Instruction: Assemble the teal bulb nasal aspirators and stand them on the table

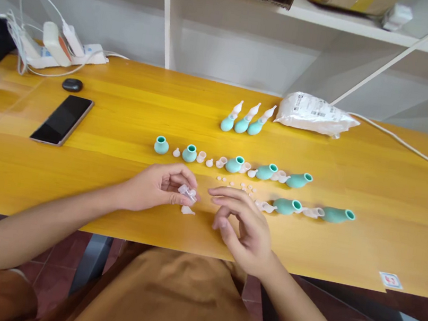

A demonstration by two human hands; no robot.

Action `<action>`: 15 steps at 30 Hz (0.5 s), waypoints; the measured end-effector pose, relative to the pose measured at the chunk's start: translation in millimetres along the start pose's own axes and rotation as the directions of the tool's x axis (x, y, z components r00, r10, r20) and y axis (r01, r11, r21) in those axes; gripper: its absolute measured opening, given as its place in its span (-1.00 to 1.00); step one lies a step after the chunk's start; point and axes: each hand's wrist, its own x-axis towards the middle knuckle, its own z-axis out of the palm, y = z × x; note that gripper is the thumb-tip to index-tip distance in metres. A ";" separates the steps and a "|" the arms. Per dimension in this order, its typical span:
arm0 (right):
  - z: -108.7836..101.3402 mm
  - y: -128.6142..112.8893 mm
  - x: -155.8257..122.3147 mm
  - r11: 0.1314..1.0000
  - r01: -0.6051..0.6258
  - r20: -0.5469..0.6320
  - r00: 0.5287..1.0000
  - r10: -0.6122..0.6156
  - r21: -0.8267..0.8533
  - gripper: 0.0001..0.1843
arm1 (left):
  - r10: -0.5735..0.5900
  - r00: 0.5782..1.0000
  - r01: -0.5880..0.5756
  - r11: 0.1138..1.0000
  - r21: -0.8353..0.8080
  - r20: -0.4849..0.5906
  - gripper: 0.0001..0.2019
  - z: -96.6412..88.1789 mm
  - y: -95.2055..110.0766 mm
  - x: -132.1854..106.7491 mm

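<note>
1. Left hand [156, 186]: thumb and fingers pinch a clear piece [188, 194] at their tips; its long axis seems to slant from upper left to lower right; whether it touches the surface [132, 116] I cannot tell.
2. Right hand [246, 227]: fingers bent and parted from the thumb, nothing visible in its grasp; the clear piece lies to its left, across a narrow sideways gap; that gap looks like the relation that counts.
3. Nozzle [187, 210]: on the surface, just on the wearer's side of the clear piece, thin end pointing right; the left hand is nearer.
4. Discs [232, 183]: scattered on the surface beyond the right hand's fingers; the right hand is nearer.
5. Green pots [234, 164]: five in a row beyond the discs, pale cups [221, 162] among them; two more to the right of the right hand.
6. Three joined units [242, 126]: farther out, well apart from both hands; a white bag [313, 113] beside them.
</note>
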 end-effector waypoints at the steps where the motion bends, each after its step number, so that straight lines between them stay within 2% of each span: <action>1: 1.1 1.6 0.4 1.000 -0.010 -0.003 1.000 0.010 -0.027 -0.60 | 0.001 1.000 -0.001 1.000 -0.001 -0.004 -0.64 -0.7 0.0 0.1; 6: 13.5 8.8 1.4 0.974 0.061 0.183 0.983 -0.020 -0.219 -0.65 | 0.019 1.000 -0.019 1.000 0.017 -0.015 -0.67 -2.5 0.8 -0.1; 9: 20.6 10.0 1.0 0.952 0.074 0.281 0.960 0.012 -0.296 -0.61 | 0.026 1.000 -0.026 0.999 0.031 -0.015 -0.71 -2.5 2.0 -0.5; 11: 24.5 10.0 0.9 0.937 0.109 0.313 0.950 0.001 -0.333 -0.61 | 0.028 0.999 -0.027 0.999 0.031 -0.019 -0.71 -2.7 2.3 -0.5; 15: 30.4 9.5 2.4 0.915 0.185 0.295 0.952 -0.077 -0.359 -0.80 | 0.019 1.000 -0.018 1.000 0.022 -0.019 -0.69 -3.9 1.2 0.6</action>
